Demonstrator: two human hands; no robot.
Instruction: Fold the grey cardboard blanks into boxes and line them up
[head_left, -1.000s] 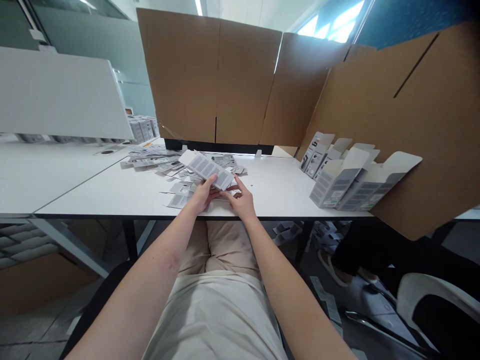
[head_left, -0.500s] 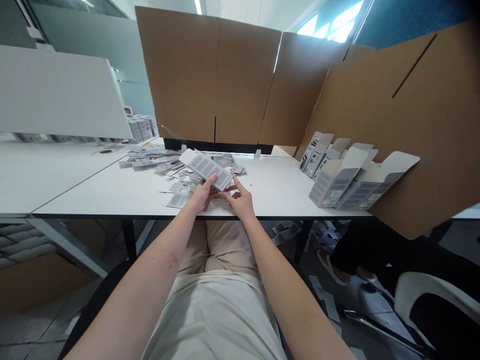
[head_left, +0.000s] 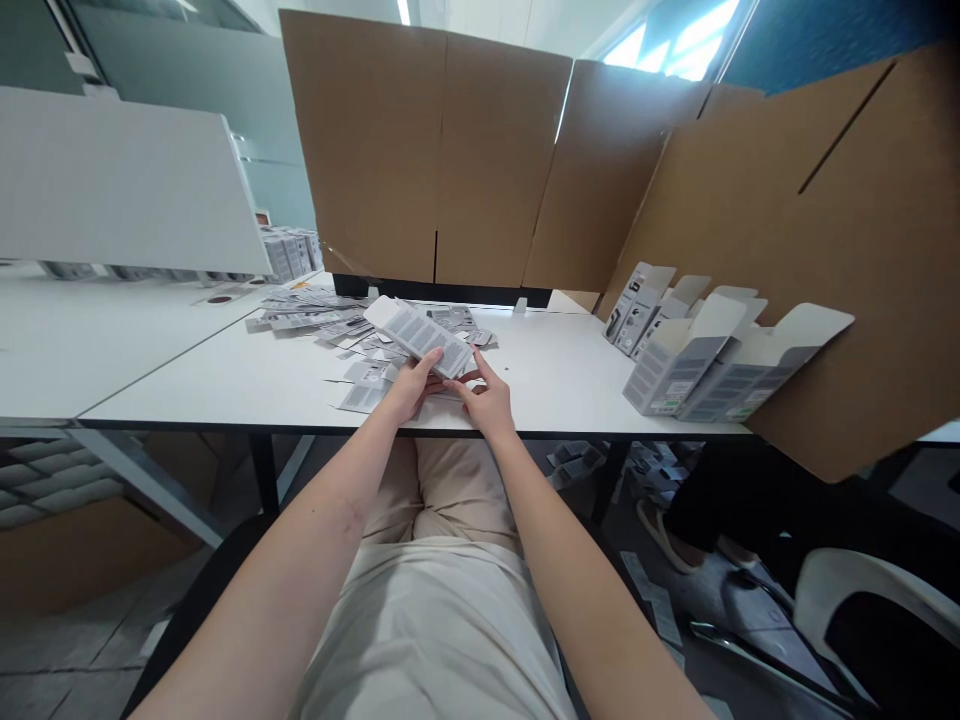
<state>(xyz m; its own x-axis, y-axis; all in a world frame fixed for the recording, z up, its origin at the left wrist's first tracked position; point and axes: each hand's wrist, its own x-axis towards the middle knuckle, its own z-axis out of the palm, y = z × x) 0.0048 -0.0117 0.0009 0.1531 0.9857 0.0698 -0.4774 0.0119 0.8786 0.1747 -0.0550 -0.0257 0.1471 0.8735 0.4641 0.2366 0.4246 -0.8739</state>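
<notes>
A flat, unfolded grey-and-white printed carton (head_left: 421,337) is held tilted above the near edge of the white table (head_left: 555,385). My left hand (head_left: 410,388) grips its lower left edge, thumb on top. My right hand (head_left: 489,402) touches its lower right corner with thumb and forefinger. Under and behind the carton lies a loose spread of several more flat cartons (head_left: 352,335).
Several folded-up open cartons (head_left: 701,355) lie on the table's right side, inside a large tipped cardboard box (head_left: 840,240). Tall cardboard flaps (head_left: 435,150) stand behind. A white divider panel (head_left: 112,190) rises at left. Cartons and another person's foot (head_left: 664,535) are on the floor.
The view has shifted slightly; both hands stay on the flat carton in nearly the same pose.
</notes>
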